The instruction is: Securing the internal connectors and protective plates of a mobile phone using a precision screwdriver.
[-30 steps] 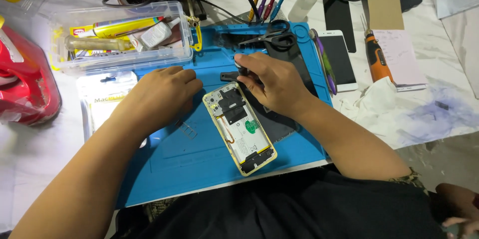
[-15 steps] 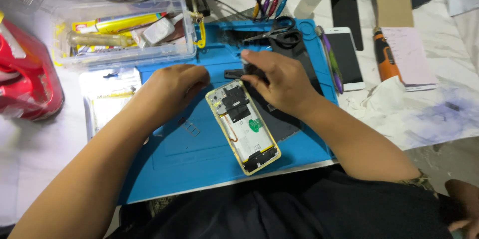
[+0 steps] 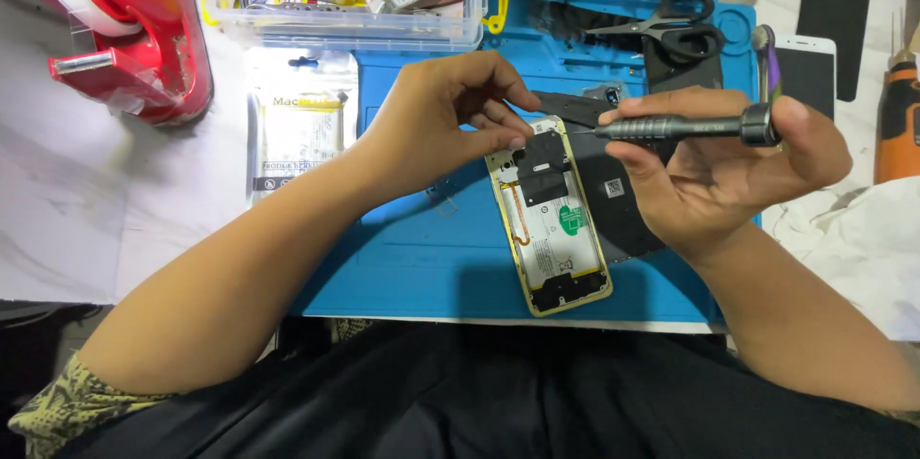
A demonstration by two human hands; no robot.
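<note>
Gold-framed smartphone (image 3: 554, 219) with its back off and circuitry bare lies face down on the blue silicone work mat (image 3: 402, 258) on the desk, and you should treat it as light, thin, stiff and fragile inside. Your left hand (image 3: 436, 119) pinches its upper edge with curled fingertips, which looks the safest hold: the metal rim, not the boards or orange flex cable. Your right hand (image 3: 719, 167) is closed around a slim grey metal precision screwdriver (image 3: 676, 126), tip near the phone's top.
</note>
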